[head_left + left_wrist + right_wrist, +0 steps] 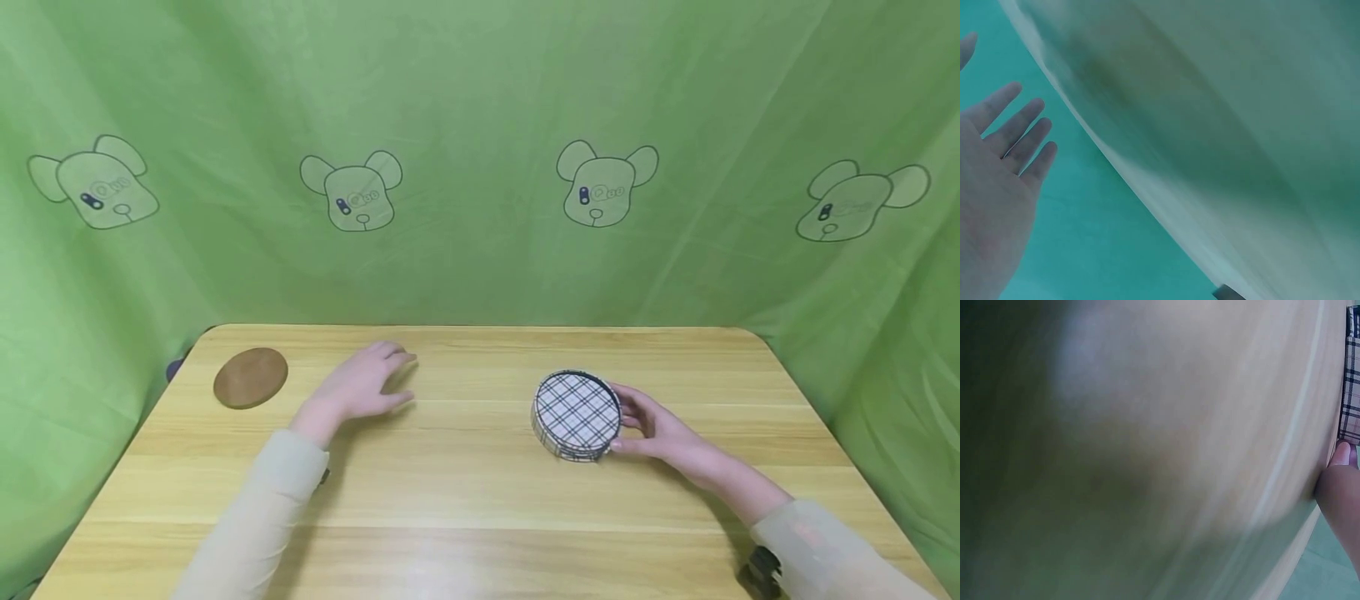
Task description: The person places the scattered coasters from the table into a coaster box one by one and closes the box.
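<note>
A round box (pixel 578 412) with a black-and-white plaid pattern stands right of the middle of the wooden table. My right hand (pixel 660 433) grips it by its right side, thumb at the near edge and fingers at the far edge. In the right wrist view, the plaid side of the box (pixel 1351 387) shows at the right border, with the thumb (pixel 1340 455) right at it. My left hand (pixel 360 383) is over the left part of the table, holding nothing, with its fingers spread; the left wrist view shows these fingers (pixel 1019 128) apart.
A flat brown disc (pixel 251 378) lies at the table's far left corner. Green cloth (pixel 480 250) with printed bear heads hangs behind the table (pixel 450 500) and along both sides. A dark purple thing (pixel 173 369) peeks out beyond the left table edge.
</note>
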A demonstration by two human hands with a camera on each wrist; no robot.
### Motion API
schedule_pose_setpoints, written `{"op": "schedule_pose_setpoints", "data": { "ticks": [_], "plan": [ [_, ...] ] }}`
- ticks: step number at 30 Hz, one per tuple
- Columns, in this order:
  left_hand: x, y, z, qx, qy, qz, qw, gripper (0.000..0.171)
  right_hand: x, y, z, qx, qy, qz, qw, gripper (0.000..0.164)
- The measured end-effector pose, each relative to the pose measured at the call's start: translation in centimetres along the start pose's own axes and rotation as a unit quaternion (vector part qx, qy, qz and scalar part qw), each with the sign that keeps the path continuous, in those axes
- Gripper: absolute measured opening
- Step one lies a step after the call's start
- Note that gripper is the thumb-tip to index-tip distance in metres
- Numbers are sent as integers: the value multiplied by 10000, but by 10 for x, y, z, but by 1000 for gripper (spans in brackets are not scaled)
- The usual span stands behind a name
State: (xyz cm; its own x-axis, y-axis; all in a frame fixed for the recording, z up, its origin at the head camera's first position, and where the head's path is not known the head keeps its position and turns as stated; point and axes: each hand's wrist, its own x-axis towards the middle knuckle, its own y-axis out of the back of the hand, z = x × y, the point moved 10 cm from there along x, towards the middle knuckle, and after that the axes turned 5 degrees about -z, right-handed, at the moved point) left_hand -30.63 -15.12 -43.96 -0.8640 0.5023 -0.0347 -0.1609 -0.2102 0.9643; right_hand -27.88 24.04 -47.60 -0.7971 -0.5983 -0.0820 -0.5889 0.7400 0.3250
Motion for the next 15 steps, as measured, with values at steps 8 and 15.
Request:
{"op": "schedule_pose_setpoints", "data": {
  "ticks": [8,15],
  "plan": [
    [-14,2,-18,11,112,124,9999,69,0,-1,0,91,14,-36,10000,90],
    [-28,7,-33,50,221,242,9995,69,0,0,2,102,-2,-16,9999,90]
  ]
}}
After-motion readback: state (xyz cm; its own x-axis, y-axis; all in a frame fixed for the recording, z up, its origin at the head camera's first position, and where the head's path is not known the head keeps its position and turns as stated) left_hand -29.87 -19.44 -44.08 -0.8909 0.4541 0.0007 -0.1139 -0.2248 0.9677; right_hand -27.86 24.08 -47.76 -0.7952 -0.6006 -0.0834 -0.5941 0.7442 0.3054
